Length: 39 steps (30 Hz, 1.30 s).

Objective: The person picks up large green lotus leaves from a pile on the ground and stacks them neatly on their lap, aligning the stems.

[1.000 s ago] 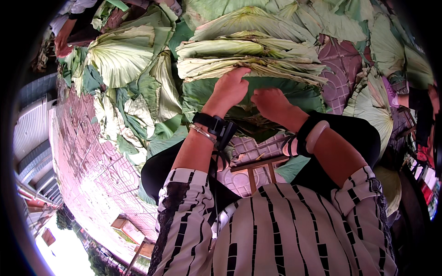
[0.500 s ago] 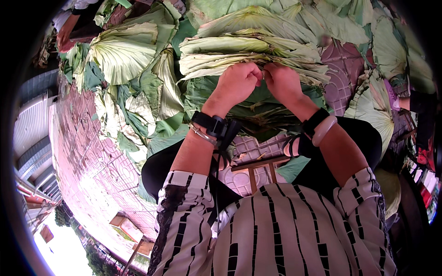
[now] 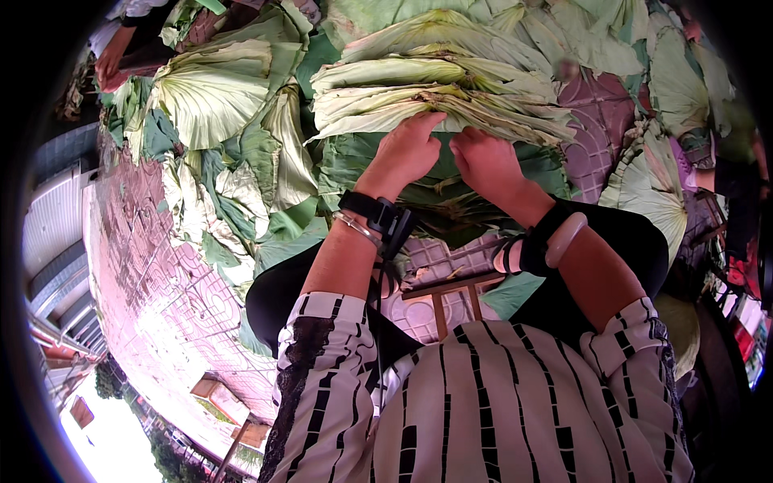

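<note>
A stack of large folded pale-green leaves (image 3: 378, 113), like lotus leaves, lies across in front of me. Their brownish centres face my hands. Beneath and nearer to me are darker green leaves (image 3: 350, 161). My left hand (image 3: 403, 157) is at the stack's near edge, its fingers bent and the index finger pointing toward the leaf centres. Just right of it, my right hand (image 3: 489, 165) has its fingers curled in over the dark leaves. A small gap separates the two hands. Whatever is between the fingers of either hand is hidden.
More leaves (image 3: 213, 88) are heaped at the left, and others (image 3: 648, 181) lie at the right on pink paving (image 3: 594, 121). Another person's hand (image 3: 110, 60) shows at the far left. Between my feet is a brown wooden frame (image 3: 452, 286).
Both hands have drawn slightly back toward me, away from the leaf centres, and the right one has lowered more. My left index finger now points out more. The stack has stayed nearly in place.
</note>
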Motion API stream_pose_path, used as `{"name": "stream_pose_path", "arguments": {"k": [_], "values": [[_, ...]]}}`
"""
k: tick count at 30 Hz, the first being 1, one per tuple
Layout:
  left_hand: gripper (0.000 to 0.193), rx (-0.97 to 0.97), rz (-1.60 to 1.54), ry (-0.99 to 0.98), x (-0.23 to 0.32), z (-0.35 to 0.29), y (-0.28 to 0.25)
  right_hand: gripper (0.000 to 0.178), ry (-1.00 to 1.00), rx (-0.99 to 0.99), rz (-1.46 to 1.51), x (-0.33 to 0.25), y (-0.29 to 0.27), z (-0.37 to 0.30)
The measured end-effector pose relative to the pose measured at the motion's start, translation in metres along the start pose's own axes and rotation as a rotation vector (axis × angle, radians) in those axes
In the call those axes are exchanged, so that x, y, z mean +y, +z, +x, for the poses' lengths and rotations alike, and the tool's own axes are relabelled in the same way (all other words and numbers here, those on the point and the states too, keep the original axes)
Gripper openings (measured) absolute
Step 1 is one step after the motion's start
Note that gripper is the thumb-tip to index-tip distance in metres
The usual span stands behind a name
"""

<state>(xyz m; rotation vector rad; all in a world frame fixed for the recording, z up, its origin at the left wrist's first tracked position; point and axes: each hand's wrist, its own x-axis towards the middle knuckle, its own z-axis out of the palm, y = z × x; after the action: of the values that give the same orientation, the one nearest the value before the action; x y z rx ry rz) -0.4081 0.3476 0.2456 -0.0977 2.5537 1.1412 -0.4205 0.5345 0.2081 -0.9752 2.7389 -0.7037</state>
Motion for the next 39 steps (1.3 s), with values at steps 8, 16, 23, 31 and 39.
{"name": "stream_pose_path", "arguments": {"k": [8, 16, 23, 31, 39], "values": [[0.049, -0.028, 0.018, -0.013, -0.001, 0.001, -0.001, 0.019, 0.09, -0.548, -0.006, 0.028, 0.028, -0.021], [0.048, -0.022, -0.002, -0.009, -0.002, -0.001, -0.002, 0.028, 0.077, -0.573, 0.034, 0.031, 0.032, -0.022], [0.047, -0.059, 0.015, -0.062, -0.003, 0.002, 0.0, 0.055, 0.005, -0.37, 0.154, 0.033, 0.025, -0.018], [0.048, -0.191, 0.046, -0.157, -0.005, -0.001, 0.004, 0.063, 0.005, -0.249, 0.162, 0.024, 0.019, -0.012], [0.052, -0.225, 0.086, -0.092, -0.035, 0.003, 0.018, 0.048, -0.058, -0.193, 0.165, 0.024, 0.02, -0.007]]}}
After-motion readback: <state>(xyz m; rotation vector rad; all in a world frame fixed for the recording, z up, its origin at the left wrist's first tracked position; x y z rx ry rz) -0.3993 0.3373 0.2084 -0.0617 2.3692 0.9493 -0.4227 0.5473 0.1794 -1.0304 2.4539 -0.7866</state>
